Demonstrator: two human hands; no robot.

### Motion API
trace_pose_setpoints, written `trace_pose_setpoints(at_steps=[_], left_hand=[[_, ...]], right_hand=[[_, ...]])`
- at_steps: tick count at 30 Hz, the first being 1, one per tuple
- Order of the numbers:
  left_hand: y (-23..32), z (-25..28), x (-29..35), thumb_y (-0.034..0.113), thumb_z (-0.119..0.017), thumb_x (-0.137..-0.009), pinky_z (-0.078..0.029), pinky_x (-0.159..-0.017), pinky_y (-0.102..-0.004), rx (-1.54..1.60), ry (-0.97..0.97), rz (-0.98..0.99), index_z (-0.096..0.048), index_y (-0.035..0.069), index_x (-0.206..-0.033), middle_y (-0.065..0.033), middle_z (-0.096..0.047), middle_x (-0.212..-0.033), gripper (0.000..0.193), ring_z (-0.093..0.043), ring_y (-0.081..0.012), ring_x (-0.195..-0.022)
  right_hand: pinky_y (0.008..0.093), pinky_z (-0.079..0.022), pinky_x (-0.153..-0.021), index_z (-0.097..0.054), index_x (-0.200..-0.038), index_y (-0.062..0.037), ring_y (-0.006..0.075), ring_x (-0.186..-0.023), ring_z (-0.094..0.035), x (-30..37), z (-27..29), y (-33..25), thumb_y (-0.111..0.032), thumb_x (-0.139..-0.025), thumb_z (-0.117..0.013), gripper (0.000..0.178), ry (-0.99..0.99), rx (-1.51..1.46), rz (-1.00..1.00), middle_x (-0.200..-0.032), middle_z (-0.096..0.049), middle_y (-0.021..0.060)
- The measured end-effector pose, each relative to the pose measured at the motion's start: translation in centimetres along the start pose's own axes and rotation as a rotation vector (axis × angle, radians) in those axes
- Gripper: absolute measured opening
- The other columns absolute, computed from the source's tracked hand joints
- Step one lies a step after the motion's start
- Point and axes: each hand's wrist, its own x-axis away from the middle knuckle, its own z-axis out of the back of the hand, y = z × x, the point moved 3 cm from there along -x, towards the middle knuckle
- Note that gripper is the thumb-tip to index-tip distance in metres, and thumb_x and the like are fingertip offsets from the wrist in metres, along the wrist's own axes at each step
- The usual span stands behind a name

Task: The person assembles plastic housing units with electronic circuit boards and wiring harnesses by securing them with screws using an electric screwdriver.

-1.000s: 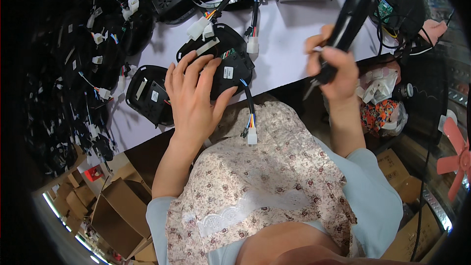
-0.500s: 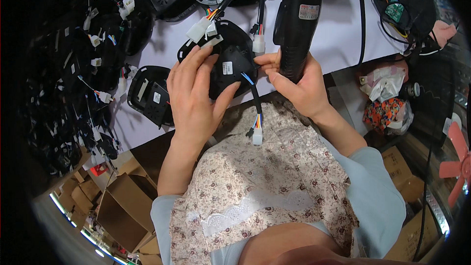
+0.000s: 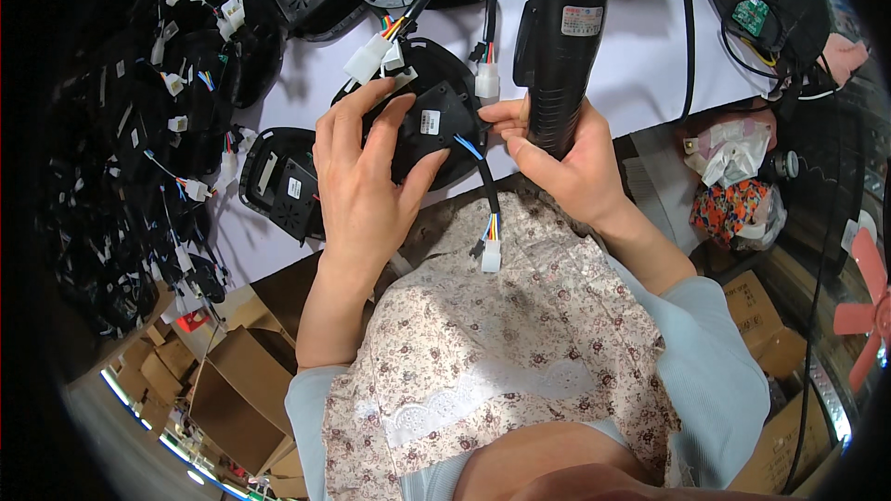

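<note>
From where I stand, the left hand [image 3: 360,167] lies spread across the black casing [image 3: 434,147] mid-frame, pressing it, while the right hand [image 3: 583,165] grips an electric screwdriver [image 3: 561,60], fingertips [image 3: 490,114] at the casing's right edge; whether they pinch anything, I can't tell. Looks like fastening, I'd judge, calling for a steady casing and an aligned driver. A white plug [image 3: 368,59] crowds its top; a pile of casings [image 3: 139,176] fills the left of the frame

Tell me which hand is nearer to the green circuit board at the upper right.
Right. The right hand, gripping the black handheld tool, is below and left of the green circuit board; the left hand is farther left, on a black housing.
</note>
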Motion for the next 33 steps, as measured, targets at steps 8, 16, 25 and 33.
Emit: trace_pose_setpoints(at_steps=[8,16,25,33], left_hand=[[0.0,-0.4,-0.1,0.016,-0.085,-0.074,-0.043,-0.105,-0.0448,0.033,0.015,-0.020,-0.066,0.002,-0.123,-0.0151,-0.056,-0.137,0.055,-0.053,-0.0367,-0.126],[-0.4,-0.6,0.4,0.013,-0.083,-0.075,-0.041,-0.108,-0.0459,0.062,0.034,-0.015,-0.064,-0.001,-0.122,-0.0156,-0.054,-0.140,0.052,-0.051,-0.0381,-0.129],[-0.3,-1.2,0.2,0.015,-0.085,-0.074,-0.031,-0.117,-0.0588,0.138,0.036,0.021,-0.063,0.000,-0.121,-0.0149,-0.053,-0.139,0.054,-0.049,-0.0389,-0.131],[-0.4,-0.9,0.1,0.012,-0.084,-0.073,-0.043,-0.106,-0.0440,0.116,0.055,-0.018,-0.065,-0.003,-0.118,-0.0148,-0.055,-0.139,0.051,-0.052,-0.0365,-0.128]], right_hand=[[0.0270,-0.054,-0.075,-0.050,-0.129,0.0028,0.0139,-0.076,-0.065,-0.1,1.0,0.5,-0.035,-0.101,-0.062,0.048,0.006,-0.480,0.029,-0.099,-0.069,0.0162],[0.0311,-0.041,-0.062,-0.045,-0.143,-0.0088,0.0136,-0.064,-0.050,-1.1,8.5,-9.3,-0.037,-0.099,-0.066,0.056,0.039,-0.511,0.757,-0.091,-0.054,0.0043],[0.0243,-0.046,-0.055,-0.055,-0.117,0.0000,0.0116,-0.061,-0.051,-8.0,10.5,-16.8,-0.018,-0.101,-0.064,0.026,0.306,-0.269,1.278,-0.076,-0.054,0.0031],[0.0261,-0.047,-0.055,-0.058,-0.115,0.0024,0.0116,-0.059,-0.059,-10.9,10.4,-16.9,-0.002,-0.091,-0.070,0.027,0.176,-0.009,0.907,-0.077,-0.062,0.0047]])
